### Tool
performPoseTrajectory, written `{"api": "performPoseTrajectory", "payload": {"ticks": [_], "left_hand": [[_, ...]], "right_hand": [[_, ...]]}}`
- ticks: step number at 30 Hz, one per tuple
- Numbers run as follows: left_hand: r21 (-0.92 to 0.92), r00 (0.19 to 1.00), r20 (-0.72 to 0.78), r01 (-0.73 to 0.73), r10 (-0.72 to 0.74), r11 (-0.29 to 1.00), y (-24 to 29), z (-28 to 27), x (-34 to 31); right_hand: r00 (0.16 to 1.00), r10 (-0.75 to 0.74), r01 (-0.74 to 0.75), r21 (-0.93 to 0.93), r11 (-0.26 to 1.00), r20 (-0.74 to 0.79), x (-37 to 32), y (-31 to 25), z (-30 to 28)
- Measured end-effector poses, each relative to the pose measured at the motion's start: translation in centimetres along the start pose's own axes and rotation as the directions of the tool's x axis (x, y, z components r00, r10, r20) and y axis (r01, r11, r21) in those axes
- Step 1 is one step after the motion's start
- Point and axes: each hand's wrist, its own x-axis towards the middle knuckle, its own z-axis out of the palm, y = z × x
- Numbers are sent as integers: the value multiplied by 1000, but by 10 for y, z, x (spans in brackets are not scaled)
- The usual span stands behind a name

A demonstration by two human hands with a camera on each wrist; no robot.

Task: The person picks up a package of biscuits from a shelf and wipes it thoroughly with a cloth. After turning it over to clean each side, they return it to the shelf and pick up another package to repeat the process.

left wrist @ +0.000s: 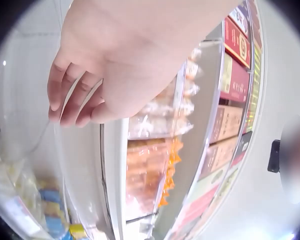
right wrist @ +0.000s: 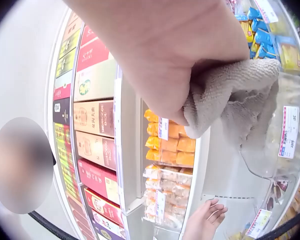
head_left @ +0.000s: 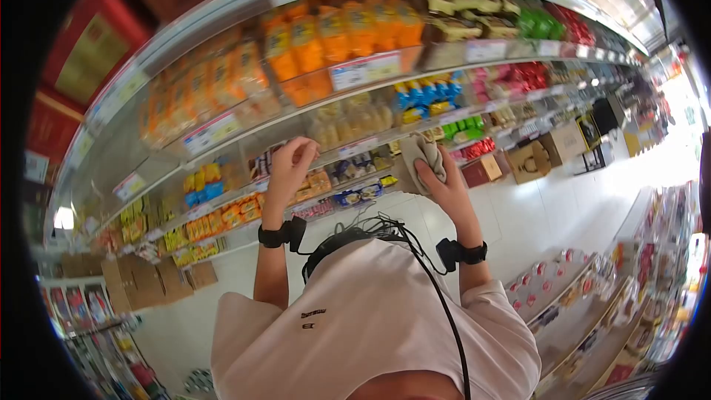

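Observation:
A grey towelling cloth (right wrist: 230,95) is bunched in my right hand (head_left: 444,185), its folds hanging past the fingers. In the right wrist view, the cloth lies close against a clear bin with a price label (right wrist: 289,132). My left hand (head_left: 291,167) holds nothing; its fingers (left wrist: 80,95) bend loosely in front of the shelf, level with the middle rows. Near it stand clear-wrapped pale packets (head_left: 348,124) and a small compartment of dark packets. Blue and yellow packets (head_left: 428,96) sit on the shelf just beyond the cloth.
Orange snack packs (head_left: 333,33) fill the upper shelf, behind clear fronts with price tags (head_left: 365,69). Red gift boxes (head_left: 92,44) stand at the left. Open cartons (head_left: 529,163) are on the white floor at the right, and another shelf unit (head_left: 585,289) stands behind the person.

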Motion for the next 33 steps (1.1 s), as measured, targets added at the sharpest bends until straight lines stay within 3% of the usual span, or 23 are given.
{"api": "performPoseTrajectory", "payload": {"ticks": [2, 3, 6, 9, 12, 17, 18, 21, 22, 25, 26, 30, 33], "left_hand": [[116, 989, 135, -70, 54, 991, 11, -5, 12], [49, 977, 187, -114, 103, 992, 28, 91, 20], [83, 927, 347, -181, 142, 980, 44, 126, 47], [85, 924, 243, -323, 295, 942, 41, 176, 86], [93, 939, 191, -307, 285, 947, 25, 225, 134], [346, 967, 11, -241, 253, 907, 2, 293, 202], [409, 970, -3, -220, 242, 885, 1, 301, 214], [335, 972, 109, -231, 206, 913, 8, 315, 242], [353, 957, 68, -288, 283, 890, 7, 322, 245], [321, 991, 103, -110, 81, 941, 9, 330, 259], [285, 999, 52, -28, 14, 958, 8, 333, 259], [324, 951, 89, -309, 296, 894, 14, 324, 240], [325, 943, 110, -334, 315, 885, 47, 308, 193]], "right_hand": [[998, 6, -6, 10, 1000, -70, -2, -2, 20], [996, 14, -17, -37, 999, -86, -12, -2, -66], [991, 51, -40, 87, 995, -127, -20, 17, -80], [980, 81, -58, 130, 990, -180, -29, 29, -107], [971, 92, -59, 152, 987, -221, -39, 35, -137], [954, 57, -6, 173, 985, -294, -50, 47, -177], [951, 63, -7, 184, 983, -304, -51, 47, -184], [942, 87, -18, 209, 978, -325, -57, 46, -203], [941, 96, -25, 214, 977, -325, -59, 47, -208], [937, 118, -46, 220, 974, -328, -60, 49, -221], [936, 125, -52, 221, 974, -328, -60, 49, -224], [941, 170, -116, 194, 974, -293, -56, 59, -234], [934, 204, -145, 211, 967, -293, -47, 62, -233]]}}
